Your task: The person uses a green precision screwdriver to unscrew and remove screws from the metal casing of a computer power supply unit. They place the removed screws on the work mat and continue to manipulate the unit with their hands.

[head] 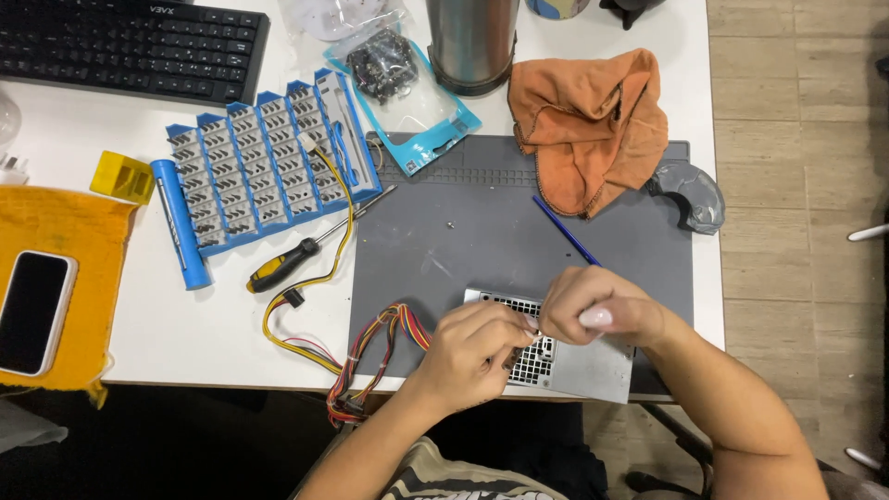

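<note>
I saw both hands meet over a metal box [583,368] with a perforated grille, which lay at the near edge of the grey mat [482,231] on the white desk [185,324]. My left hand [468,356] was curled, its fingertips pinched at the grille; whatever small thing it gripped was hidden, so I could not tell what. My right hand [597,306] was clenched round a thin blue tool [565,230], whose shaft stuck out away from me toward the orange cloth [588,125]. The two hands touched each other above the box.

A bundle of coloured wires [370,356] ran from the box's left side over the desk edge, with a yellow strand looping up toward the blue bit case [264,171]. A screwdriver [301,255] with a black and yellow handle lay just beside that case, its tip reaching the mat. Beyond the mat stood a steel cup [472,42] and a blue-edged bag of small parts [398,79]. A black keyboard [130,46] sat at the far left, and a phone [32,310] rested on a yellow cloth [88,241] at the left edge. A grey tape roll [693,190] lay by the mat's right corner.
</note>
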